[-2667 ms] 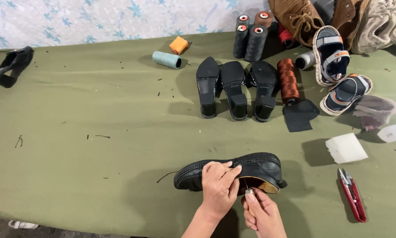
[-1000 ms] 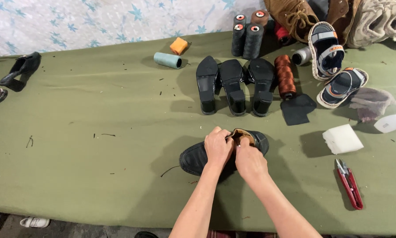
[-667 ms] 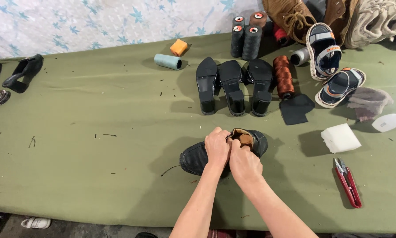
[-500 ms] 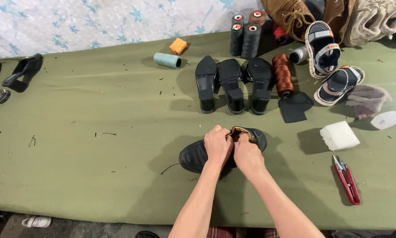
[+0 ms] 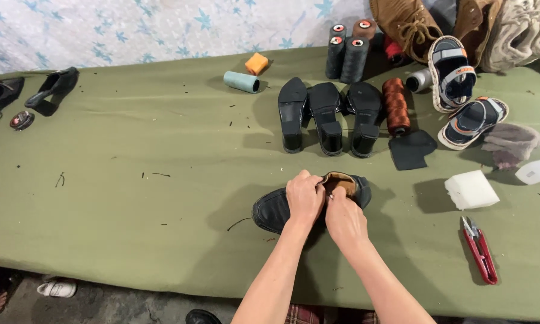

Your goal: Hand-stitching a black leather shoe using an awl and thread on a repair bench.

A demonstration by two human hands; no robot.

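Note:
A black leather shoe with a tan lining lies on its side on the green cloth table, toe to the left. My left hand grips the shoe over its middle. My right hand presses against the shoe's opening, fingers at the tan lining. A thin dark thread trails from the shoe's toe side onto the cloth. Whether my right hand pinches a needle is hidden.
Three black heeled shoes lie sole-up behind. Thread spools, a brown spool, sandals, a black patch, a white sponge and red snips sit right. Black shoes rest far left.
The shoe has been turned and shifted slightly farther from me since the oldest frame; both hands moved up with it and now cover its opening. In the last second little changes.

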